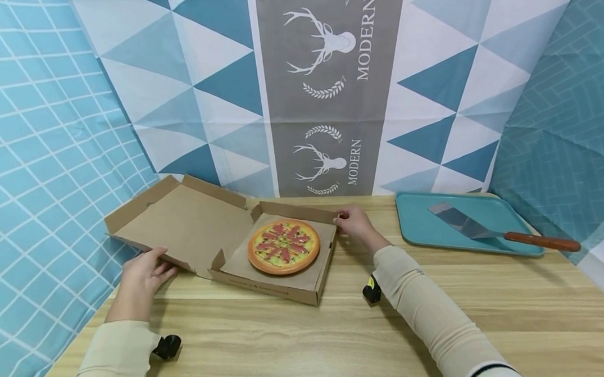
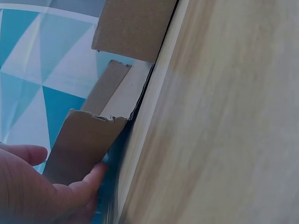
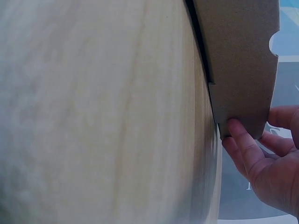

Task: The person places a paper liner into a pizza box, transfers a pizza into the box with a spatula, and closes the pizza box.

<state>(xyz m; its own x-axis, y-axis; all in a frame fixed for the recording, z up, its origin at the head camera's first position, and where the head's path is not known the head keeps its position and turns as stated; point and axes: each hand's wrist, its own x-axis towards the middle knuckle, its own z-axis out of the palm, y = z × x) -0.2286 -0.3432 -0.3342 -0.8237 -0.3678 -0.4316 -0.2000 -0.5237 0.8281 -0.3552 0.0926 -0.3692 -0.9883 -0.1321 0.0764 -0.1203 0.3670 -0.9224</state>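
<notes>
An open cardboard pizza box (image 1: 330,249) lies on the table, with a round pizza (image 1: 284,246) in an orange rim inside its base. Its lid (image 1: 182,222) is folded back to the left, slightly raised at the outer side. My left hand (image 1: 142,274) holds the lid's near edge, thumb above and fingers below; the left wrist view shows this hand (image 2: 51,186) around the lid's side flap (image 2: 86,144). At the base's far right corner, my right hand (image 1: 354,223) grips the wall. In the right wrist view, fingers of that hand (image 3: 271,163) press the box's side wall (image 3: 243,70).
A teal tray (image 1: 415,228) stands at the back right. On it rests a metal pizza server (image 1: 457,220), its wooden handle (image 1: 542,241) jutting past the tray's right edge. Patterned cloth walls (image 1: 328,97) border the wooden table (image 1: 268,347) at the back and sides.
</notes>
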